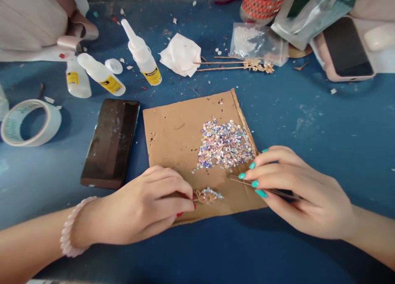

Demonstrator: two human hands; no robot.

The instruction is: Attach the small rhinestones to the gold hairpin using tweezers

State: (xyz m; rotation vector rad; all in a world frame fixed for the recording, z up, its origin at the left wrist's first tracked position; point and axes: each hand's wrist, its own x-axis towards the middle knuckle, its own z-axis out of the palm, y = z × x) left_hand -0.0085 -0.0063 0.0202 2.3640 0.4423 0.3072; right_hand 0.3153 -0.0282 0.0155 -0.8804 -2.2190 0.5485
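My left hand [151, 206] pinches a small gold hairpin ornament [206, 196] by its stem, over the front part of a cardboard sheet [173, 140]. Pale shiny stones cover part of the ornament's far end. Between the fingers of my right hand [296, 189] is a pair of metal tweezers [243, 182], its tips pointing left above the cardboard. Nothing can be made out between those tips. A spread of small multicoloured rhinestones [225, 144] lies on the cardboard's right half, just beyond the tweezers.
A black phone [109, 144] lies left of the cardboard, with a tape roll [52, 123] further left. Glue bottles [145, 61] stand and lie behind. Crumpled tissue [182, 55], gold hairpins [228, 66], a plastic bag [259, 43], a jar [261, 6] and another phone [345, 47] line the back.
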